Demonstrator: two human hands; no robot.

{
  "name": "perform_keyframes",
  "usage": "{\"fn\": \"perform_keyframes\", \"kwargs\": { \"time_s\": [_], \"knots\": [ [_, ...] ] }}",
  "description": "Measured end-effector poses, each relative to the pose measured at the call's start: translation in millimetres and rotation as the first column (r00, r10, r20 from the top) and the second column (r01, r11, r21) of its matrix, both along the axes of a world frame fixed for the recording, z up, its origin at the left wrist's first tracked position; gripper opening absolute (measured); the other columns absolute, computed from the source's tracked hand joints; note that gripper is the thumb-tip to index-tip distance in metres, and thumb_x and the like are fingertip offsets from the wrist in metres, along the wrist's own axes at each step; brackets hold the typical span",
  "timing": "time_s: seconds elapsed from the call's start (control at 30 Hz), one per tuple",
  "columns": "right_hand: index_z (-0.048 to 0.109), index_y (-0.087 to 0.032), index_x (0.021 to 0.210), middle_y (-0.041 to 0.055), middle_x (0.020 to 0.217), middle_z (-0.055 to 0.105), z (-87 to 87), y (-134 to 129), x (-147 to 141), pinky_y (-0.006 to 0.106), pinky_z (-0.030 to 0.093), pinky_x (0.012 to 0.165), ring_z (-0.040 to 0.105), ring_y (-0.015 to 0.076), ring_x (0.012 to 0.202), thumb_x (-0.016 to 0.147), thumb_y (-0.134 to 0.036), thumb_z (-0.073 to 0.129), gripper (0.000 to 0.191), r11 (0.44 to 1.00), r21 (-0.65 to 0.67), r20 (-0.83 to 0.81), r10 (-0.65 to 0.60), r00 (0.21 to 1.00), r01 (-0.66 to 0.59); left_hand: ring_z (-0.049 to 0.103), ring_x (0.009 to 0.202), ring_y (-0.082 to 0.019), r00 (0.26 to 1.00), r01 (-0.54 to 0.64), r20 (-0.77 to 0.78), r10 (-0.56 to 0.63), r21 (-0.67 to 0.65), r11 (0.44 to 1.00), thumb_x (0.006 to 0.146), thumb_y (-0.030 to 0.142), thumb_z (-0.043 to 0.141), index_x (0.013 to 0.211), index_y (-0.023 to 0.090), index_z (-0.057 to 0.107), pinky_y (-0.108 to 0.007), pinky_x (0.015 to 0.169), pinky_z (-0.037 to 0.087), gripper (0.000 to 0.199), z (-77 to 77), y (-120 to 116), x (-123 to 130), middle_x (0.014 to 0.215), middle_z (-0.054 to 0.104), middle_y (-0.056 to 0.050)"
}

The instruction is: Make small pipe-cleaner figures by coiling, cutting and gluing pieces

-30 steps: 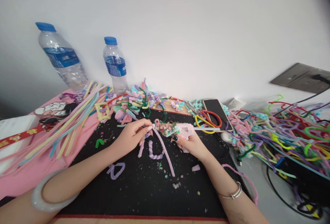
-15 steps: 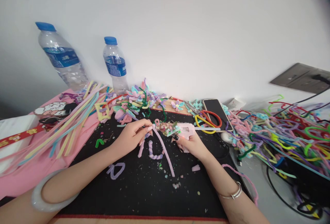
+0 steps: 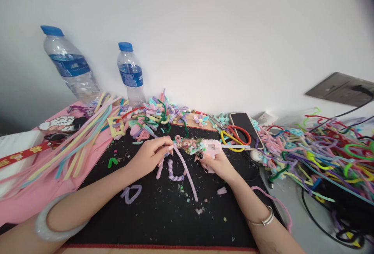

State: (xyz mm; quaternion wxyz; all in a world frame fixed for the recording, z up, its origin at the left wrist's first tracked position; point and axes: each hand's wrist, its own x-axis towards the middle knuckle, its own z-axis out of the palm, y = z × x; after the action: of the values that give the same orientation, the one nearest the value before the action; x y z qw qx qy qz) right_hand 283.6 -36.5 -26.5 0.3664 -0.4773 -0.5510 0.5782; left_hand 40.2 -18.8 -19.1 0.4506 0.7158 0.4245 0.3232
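Note:
My right hand [image 3: 214, 163] is wrapped round a pink glue gun [image 3: 212, 147]. A whitish glue stick [image 3: 235, 146] juts from its back, and fuzz and bits of colour coat its front end. The nozzle points left, close to the fingertips of my left hand [image 3: 154, 153]. Those fingers pinch a long lilac pipe cleaner [image 3: 187, 172] near its upper end; the rest slants down over the black mat [image 3: 163, 223]. Just below lies a twisted lilac pipe cleaner piece [image 3: 176, 177]. A purple loop [image 3: 132, 194] rests nearer my left forearm.
Two water bottles [image 3: 130, 75] stand against the wall. Pipe-cleaner flowers [image 3: 157, 113] pile up behind my hands. Scissors [image 3: 238, 136] and a phone [image 3: 244, 124] lie at back right, beside a tangle of pipe cleaners [image 3: 292, 141]. Loose strips [image 3: 84, 141] cover the left side.
Almost nothing differs. The glue gun's nozzle and the pinching left fingertips are only slightly shifted, still close together.

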Motion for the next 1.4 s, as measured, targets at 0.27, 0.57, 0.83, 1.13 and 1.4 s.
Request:
{"fn": "perform_keyframes", "kwargs": {
  "time_s": [0.27, 0.57, 0.83, 1.13, 1.4],
  "knots": [
    [0.052, -0.018, 0.087, -0.0061, 0.053, 0.047, -0.5, 0.3, 0.3, 0.02, 0.032, 0.04, 0.04, 0.0071, 0.042, 0.068, -0.056, 0.067, 0.045, 1.0, 0.002, 0.005, -0.008, 1.0, 0.008, 0.045, 0.041, -0.006, 1.0, 0.008, -0.009, -0.008, 0.022, 1.0, 0.092, 0.03, 0.042, 0.087, 0.019, 0.057, -0.019, 0.044, 0.035, 0.019, -0.3, -0.9, -0.4, 0.059, 0.045, 0.006],
    [0.051, -0.017, 0.086, -0.006, 0.053, 0.047, -2.9, 0.7, 1.9, 0.019, 0.033, 0.039, 0.041, 0.0068, 0.042, 0.069, -0.054, 0.067, 0.044, 1.0, 0.007, 0.002, 0.007, 1.0, -0.007, 0.043, 0.042, -0.006, 1.0, -0.011, 0.01, 0.011, 0.009, 1.0, 0.092, 0.03, 0.042, 0.086, 0.018, 0.056, -0.019, 0.044, 0.033, 0.019, 3.7, 0.3, 1.0, 0.06, 0.044, 0.006],
    [0.054, -0.016, 0.092, -0.0062, 0.053, 0.046, -4.4, 0.9, 2.8, 0.019, 0.033, 0.04, 0.04, 0.0069, 0.042, 0.072, -0.051, 0.066, 0.041, 1.0, 0.02, 0.033, 0.021, 0.999, -0.021, 0.043, 0.045, -0.006, 1.0, -0.024, 0.016, 0.024, 0.007, 1.0, 0.091, 0.03, 0.042, 0.086, 0.018, 0.055, -0.019, 0.045, 0.034, 0.018, 4.4, 0.6, 0.4, 0.062, 0.044, 0.006],
    [0.054, -0.016, 0.102, -0.0061, 0.055, 0.047, -3.8, 0.0, 2.5, 0.018, 0.033, 0.039, 0.039, 0.0063, 0.043, 0.075, -0.048, 0.064, 0.043, 0.998, 0.047, 0.046, 0.04, 0.998, -0.043, 0.044, 0.044, -0.006, 0.999, -0.035, 0.026, 0.035, 0.012, 0.999, 0.091, 0.029, 0.043, 0.086, 0.019, 0.055, -0.018, 0.046, 0.035, 0.017, 2.1, 1.1, 0.8, 0.065, 0.048, 0.005],
    [0.055, -0.017, 0.103, -0.0064, 0.054, 0.046, -3.3, 0.1, 2.6, 0.018, 0.034, 0.039, 0.039, 0.0064, 0.042, 0.074, -0.049, 0.064, 0.044, 0.999, 0.04, 0.06, 0.03, 0.998, -0.033, 0.042, 0.044, -0.006, 0.999, -0.044, 0.002, 0.044, 0.03, 0.999, 0.091, 0.03, 0.042, 0.087, 0.019, 0.056, -0.018, 0.045, 0.033, 0.018, 4.2, 1.3, 1.0, 0.061, 0.045, 0.006]
  ]
}}
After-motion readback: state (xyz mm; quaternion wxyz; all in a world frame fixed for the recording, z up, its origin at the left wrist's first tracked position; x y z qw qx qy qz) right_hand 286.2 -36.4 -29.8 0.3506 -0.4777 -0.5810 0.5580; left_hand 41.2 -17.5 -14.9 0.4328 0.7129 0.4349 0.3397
